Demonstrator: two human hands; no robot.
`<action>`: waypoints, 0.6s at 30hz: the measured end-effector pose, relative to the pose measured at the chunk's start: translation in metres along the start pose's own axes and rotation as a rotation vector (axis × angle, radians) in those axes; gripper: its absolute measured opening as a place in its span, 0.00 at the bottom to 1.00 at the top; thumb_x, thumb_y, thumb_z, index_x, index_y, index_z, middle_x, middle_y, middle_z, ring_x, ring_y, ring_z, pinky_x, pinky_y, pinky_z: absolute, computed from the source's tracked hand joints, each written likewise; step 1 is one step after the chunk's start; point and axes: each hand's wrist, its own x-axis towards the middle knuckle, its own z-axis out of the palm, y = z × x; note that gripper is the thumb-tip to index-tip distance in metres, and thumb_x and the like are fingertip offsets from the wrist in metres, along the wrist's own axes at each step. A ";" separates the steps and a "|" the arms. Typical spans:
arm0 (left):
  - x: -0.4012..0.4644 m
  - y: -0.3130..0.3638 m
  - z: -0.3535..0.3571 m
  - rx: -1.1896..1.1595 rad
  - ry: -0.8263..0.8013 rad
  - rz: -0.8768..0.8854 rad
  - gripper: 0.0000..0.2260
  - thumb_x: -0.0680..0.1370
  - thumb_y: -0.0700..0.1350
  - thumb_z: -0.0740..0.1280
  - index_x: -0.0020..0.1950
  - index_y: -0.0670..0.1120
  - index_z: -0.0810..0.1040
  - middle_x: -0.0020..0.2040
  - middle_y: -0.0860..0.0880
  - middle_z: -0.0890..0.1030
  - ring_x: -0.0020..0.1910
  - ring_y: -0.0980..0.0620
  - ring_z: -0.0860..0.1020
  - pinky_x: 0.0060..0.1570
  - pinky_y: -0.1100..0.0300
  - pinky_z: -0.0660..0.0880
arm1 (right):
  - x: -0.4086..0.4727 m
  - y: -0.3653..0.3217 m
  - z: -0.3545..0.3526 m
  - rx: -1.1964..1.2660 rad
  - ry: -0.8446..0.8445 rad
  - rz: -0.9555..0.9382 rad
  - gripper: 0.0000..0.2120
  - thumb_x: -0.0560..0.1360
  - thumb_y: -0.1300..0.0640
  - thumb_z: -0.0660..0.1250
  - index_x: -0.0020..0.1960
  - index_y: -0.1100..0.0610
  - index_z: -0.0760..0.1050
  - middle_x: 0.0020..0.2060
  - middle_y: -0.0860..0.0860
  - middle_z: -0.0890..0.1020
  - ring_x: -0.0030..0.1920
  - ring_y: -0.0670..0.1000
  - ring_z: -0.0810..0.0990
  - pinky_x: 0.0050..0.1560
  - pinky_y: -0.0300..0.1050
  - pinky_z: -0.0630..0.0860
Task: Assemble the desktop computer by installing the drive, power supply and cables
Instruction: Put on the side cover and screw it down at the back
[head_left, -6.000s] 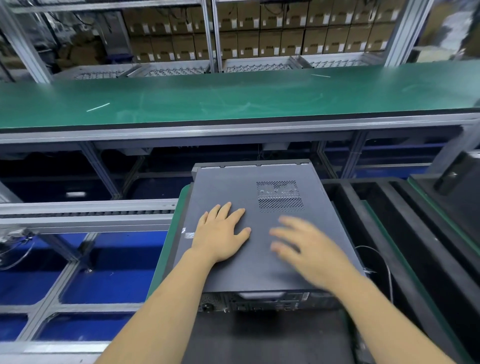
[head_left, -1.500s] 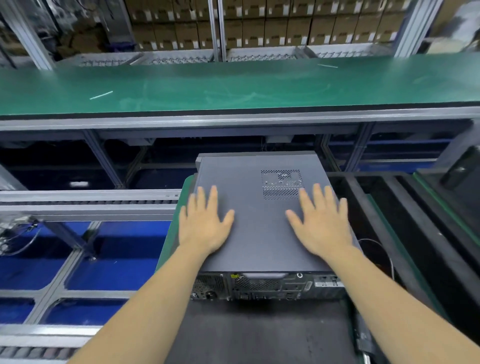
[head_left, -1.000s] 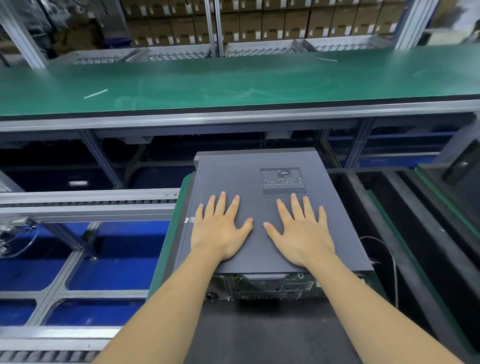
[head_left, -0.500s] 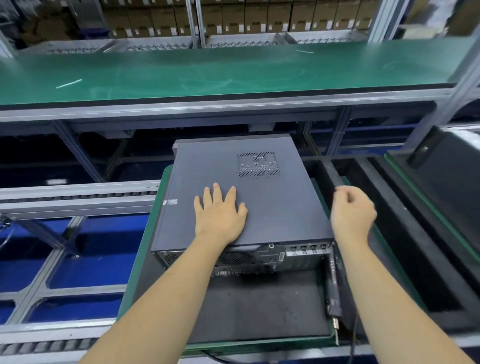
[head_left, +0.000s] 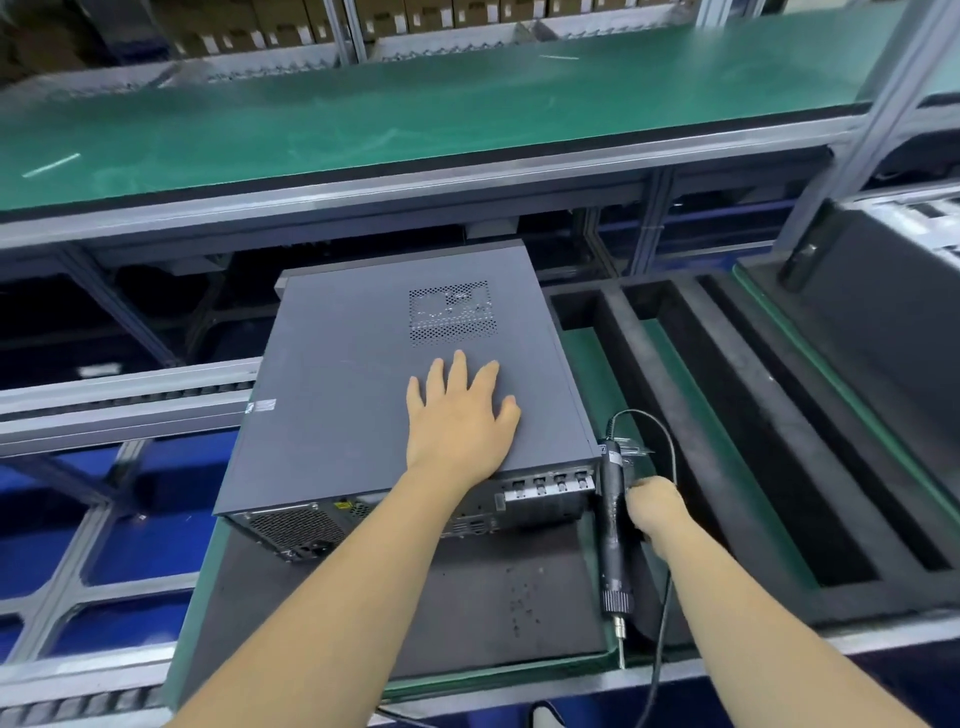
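Observation:
A dark grey desktop computer case (head_left: 363, 395) lies flat with its side panel closed, on a black mat in a green-edged tray (head_left: 498, 597). Its rear ports face me. My left hand (head_left: 460, 415) rests flat on the panel, fingers spread, near the right rear corner. Just right of the case, my right hand (head_left: 655, 509) grips a black electric screwdriver (head_left: 613, 540). The tool lies along the tray's right edge with its bit toward me and a cable looping behind it.
Long black foam troughs (head_left: 727, 441) run along the right. Another dark case (head_left: 883, 332) stands at the far right. A green conveyor belt (head_left: 415, 114) crosses behind, with a roller rail (head_left: 124, 400) to the left. Cardboard boxes fill the back shelves.
My right hand left the panel, moved off the case's right side and took hold of the electric screwdriver. My left hand stayed flat on the panel. The view shifted right and down.

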 end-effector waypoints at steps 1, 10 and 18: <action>-0.001 -0.001 0.000 0.001 0.009 0.002 0.25 0.82 0.60 0.48 0.79 0.57 0.57 0.82 0.47 0.51 0.80 0.44 0.46 0.77 0.41 0.42 | 0.004 0.002 0.002 0.042 -0.015 0.027 0.10 0.78 0.65 0.60 0.53 0.68 0.78 0.46 0.64 0.81 0.43 0.58 0.76 0.43 0.48 0.71; -0.004 0.000 0.004 -0.007 0.116 -0.003 0.24 0.80 0.59 0.49 0.75 0.56 0.65 0.80 0.48 0.61 0.79 0.44 0.55 0.77 0.43 0.50 | 0.001 -0.020 0.009 0.227 0.080 0.015 0.27 0.72 0.32 0.64 0.36 0.57 0.72 0.30 0.52 0.75 0.32 0.54 0.73 0.35 0.45 0.69; -0.005 0.002 0.003 -0.072 0.167 0.033 0.20 0.80 0.55 0.56 0.71 0.53 0.70 0.75 0.51 0.67 0.75 0.47 0.60 0.75 0.46 0.54 | -0.032 -0.039 0.012 -0.207 0.171 -0.200 0.17 0.79 0.48 0.62 0.42 0.61 0.78 0.41 0.58 0.81 0.40 0.59 0.78 0.39 0.46 0.70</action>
